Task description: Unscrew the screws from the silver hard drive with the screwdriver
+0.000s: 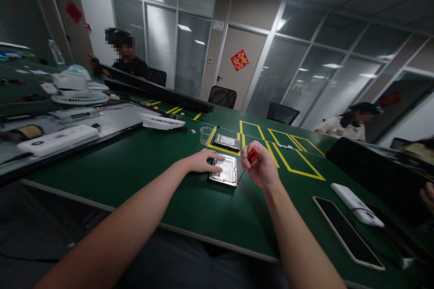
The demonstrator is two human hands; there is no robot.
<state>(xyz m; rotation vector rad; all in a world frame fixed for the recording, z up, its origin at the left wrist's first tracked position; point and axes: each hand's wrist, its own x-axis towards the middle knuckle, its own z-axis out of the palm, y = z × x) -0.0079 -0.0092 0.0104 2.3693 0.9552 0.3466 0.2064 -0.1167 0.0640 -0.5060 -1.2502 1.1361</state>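
Note:
A silver hard drive point(228, 172) lies flat on the green table in front of me. My left hand point(203, 161) rests on its left side, thumb and fingers on its top face, steadying it. In my right hand point(260, 165) is a screwdriver point(252, 155) with a red and black handle, gripped in curled fingers. Its thin shaft slants down to the drive's lower right corner; whether the tip sits in a screw is too small to tell. Just behind is a second hard drive point(227, 142), with a clear plastic cup point(205, 136) to its left.
Yellow tape outlines point(298, 170) mark the table. To the right lie a phone point(349, 232), a white power bank-like device point(356, 204) and a large dark panel point(383, 171). At left are a panel with a white device point(59, 139) and fan parts point(162, 121). Other people sit around the table.

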